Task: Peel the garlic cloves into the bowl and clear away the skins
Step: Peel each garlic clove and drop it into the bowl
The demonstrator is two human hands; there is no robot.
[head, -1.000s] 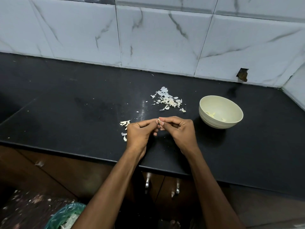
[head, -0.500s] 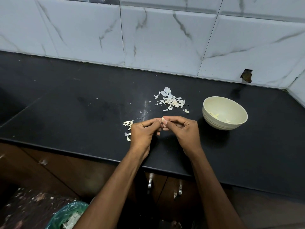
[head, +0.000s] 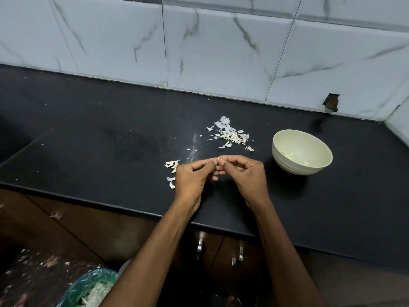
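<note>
My left hand [head: 191,181] and my right hand [head: 244,176] meet fingertip to fingertip above the black counter [head: 88,151], both pinching one small garlic clove [head: 219,161], which is mostly hidden by the fingers. Unpeeled garlic cloves [head: 172,166] lie on the counter just left of my left hand. A heap of papery skins [head: 230,135] lies behind the hands. The cream bowl [head: 285,142] stands to the right of my right hand with a few peeled cloves [head: 288,155] inside.
A marble-tiled wall [head: 221,52] rises behind the counter and turns a corner at the far right. Below the counter's front edge are brown cabinet doors with metal handles [head: 234,260]. A green-lined bin [head: 90,289] holding skins stands on the floor at lower left.
Both hands have stayed together on the clove with only slight finger shifts. The camera view has drifted a little; bowl and skins have not moved.
</note>
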